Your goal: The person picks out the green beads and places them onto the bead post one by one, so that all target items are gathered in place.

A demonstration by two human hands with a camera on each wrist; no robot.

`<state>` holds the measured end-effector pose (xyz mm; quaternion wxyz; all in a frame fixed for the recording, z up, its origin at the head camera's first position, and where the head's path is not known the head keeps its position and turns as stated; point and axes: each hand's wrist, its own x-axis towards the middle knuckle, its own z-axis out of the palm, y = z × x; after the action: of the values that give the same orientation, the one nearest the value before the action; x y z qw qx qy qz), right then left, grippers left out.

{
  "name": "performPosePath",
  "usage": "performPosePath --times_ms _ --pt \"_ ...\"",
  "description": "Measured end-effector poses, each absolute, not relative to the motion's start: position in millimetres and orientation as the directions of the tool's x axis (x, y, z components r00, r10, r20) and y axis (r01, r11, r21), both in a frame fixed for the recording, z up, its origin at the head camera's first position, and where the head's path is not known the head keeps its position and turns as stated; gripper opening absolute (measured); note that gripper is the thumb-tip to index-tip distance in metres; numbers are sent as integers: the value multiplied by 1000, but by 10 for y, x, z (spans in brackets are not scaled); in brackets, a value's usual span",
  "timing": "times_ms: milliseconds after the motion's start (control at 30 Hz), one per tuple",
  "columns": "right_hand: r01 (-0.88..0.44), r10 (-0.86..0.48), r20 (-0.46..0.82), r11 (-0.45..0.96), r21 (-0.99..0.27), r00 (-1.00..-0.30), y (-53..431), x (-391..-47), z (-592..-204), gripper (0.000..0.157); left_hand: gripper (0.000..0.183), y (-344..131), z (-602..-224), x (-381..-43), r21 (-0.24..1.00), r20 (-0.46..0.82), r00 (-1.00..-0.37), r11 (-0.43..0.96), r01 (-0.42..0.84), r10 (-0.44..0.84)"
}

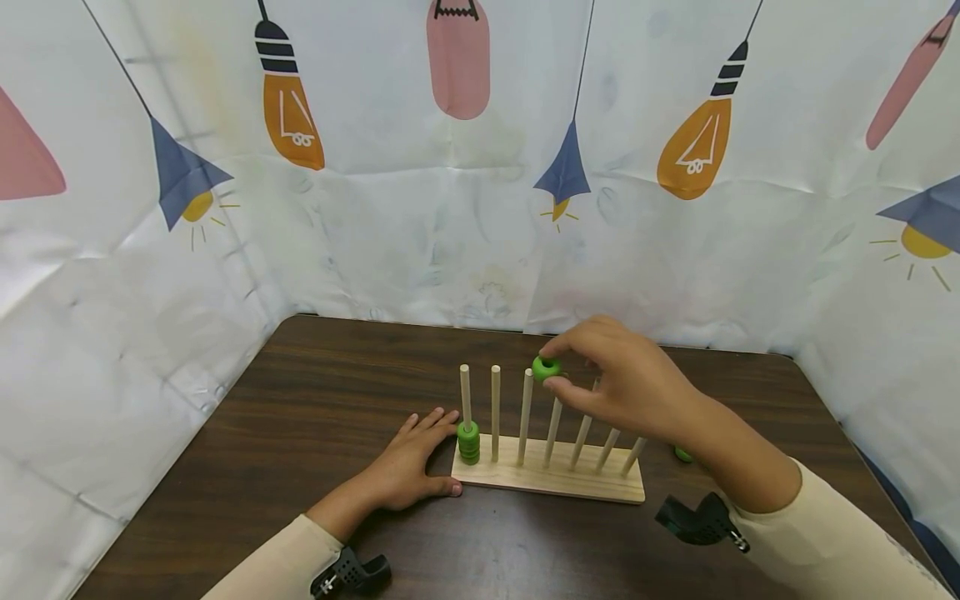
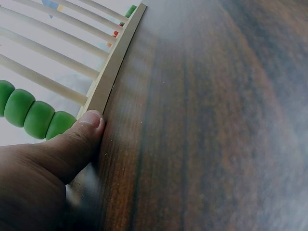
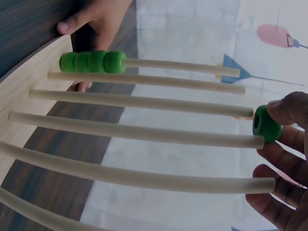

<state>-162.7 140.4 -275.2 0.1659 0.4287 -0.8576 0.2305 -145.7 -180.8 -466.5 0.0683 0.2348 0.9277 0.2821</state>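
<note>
Between thumb and fingertips, my right hand [image 1: 633, 383] pinches a green bead [image 3: 269, 126]. In the right wrist view the bead is level with the peg tops, close to the tip of a wooden peg [image 3: 192, 108]; whether it touches is unclear. My left hand [image 1: 408, 467] lies on the table with fingers spread, at the left end of the pegged wooden base [image 1: 555, 481]. Its thumb [image 2: 89, 126] touches the base's front corner. Several green beads [image 1: 469, 446] are stacked on the leftmost peg. The other pegs hold no beads.
Another green bead [image 1: 682, 454] lies on the brown table [image 1: 337, 375] at the right, partly hidden by the right forearm. Small red and orange things [image 2: 115, 33] show past the base's far end. A printed white sheet [image 1: 450, 233] hangs behind the table.
</note>
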Motion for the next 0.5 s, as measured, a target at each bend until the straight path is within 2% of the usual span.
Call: performPosePath --times_ms 500 --pt "-820 -664 483 501 -279 -570 1249 -1651 -2745 25 80 -1809 -4662 -1457 552 -4 -883 737 390 470"
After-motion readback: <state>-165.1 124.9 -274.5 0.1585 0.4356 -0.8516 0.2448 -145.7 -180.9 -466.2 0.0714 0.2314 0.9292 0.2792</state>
